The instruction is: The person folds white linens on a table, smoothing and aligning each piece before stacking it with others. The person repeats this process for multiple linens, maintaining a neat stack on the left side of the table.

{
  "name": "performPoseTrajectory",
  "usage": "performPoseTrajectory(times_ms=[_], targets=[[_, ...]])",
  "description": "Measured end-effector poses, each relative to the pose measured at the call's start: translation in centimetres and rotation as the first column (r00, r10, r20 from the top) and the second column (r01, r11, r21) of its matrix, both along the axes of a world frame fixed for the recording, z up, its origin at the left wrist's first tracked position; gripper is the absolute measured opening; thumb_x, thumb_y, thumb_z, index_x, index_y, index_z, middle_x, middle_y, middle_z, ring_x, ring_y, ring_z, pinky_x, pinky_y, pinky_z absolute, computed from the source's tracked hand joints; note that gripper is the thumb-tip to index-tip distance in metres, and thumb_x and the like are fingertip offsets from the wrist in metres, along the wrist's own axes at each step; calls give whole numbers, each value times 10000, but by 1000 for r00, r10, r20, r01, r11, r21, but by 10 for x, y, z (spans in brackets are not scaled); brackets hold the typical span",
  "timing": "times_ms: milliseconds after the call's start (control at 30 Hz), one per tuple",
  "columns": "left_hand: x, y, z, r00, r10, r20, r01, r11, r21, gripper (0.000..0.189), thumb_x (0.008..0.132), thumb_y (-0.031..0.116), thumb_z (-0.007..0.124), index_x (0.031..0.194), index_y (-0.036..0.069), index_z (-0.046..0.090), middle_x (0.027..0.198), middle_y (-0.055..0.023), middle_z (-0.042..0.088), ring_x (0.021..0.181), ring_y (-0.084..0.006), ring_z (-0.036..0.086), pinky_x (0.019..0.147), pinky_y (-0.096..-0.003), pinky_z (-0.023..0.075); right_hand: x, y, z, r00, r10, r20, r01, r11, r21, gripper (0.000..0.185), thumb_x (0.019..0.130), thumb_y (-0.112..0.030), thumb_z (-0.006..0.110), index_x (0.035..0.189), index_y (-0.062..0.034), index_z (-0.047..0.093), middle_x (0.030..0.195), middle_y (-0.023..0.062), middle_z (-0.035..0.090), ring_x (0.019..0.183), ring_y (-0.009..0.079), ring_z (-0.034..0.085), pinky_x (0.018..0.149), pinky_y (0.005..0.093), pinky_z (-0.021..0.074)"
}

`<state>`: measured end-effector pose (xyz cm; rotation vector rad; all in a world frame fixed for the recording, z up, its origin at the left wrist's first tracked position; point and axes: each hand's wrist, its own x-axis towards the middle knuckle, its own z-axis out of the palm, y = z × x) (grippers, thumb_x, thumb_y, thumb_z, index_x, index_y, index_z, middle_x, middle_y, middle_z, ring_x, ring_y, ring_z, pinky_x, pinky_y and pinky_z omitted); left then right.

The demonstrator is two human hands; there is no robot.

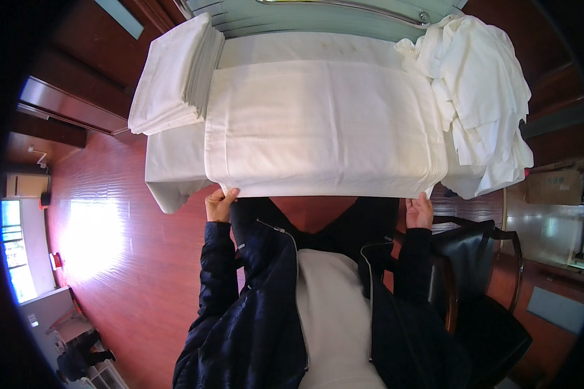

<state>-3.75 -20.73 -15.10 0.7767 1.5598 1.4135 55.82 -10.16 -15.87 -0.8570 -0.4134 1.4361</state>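
Note:
A white cloth point(326, 121) lies spread over the table, its near edge hanging slightly past the front. My left hand point(219, 204) pinches the near left corner between thumb and fingers. At the near right corner, my right hand point(419, 211) grips the same edge, palm turned up. The edge runs straight between both hands. Faint creases cross the cloth's middle. To its left stands a neat stack of folded white cloths point(173, 78). A loose heap of crumpled white cloths point(482, 92) rests on the right.
A white tablecloth point(175, 160) drapes over the table. Behind it is a pale green panel with a metal rail point(345, 6). A black armchair point(472, 272) stands close to my right arm. Reddish floor point(160, 272) stretches left; a cardboard box point(554, 186) sits far right.

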Motion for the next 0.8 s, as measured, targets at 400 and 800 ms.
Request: performPoseTrajectory(times_ms=[400, 800], targets=[[11, -5, 35, 999, 5, -38, -3, 999, 49, 100, 924, 93, 779, 947, -4, 769, 894, -3, 726, 818, -85, 630, 801, -273, 505, 14, 15, 15, 973, -44, 226, 80, 985, -150, 40, 997, -132, 704, 997, -92, 701, 1039, 47, 752, 982, 186, 704, 899, 371, 556], [181, 145, 176, 429, -30, -903, 547, 804, 233, 481, 919, 82, 669, 1389, 6, 592, 1463, -207, 562, 1380, -391, 504, 1172, -461, 391, -198, 103, 193, 137, -386, 912, -692, 621, 367, 415, 983, -103, 615, 1390, -18, 606, 1492, 186, 552, 1435, 388, 462, 1191, 483, 363]])
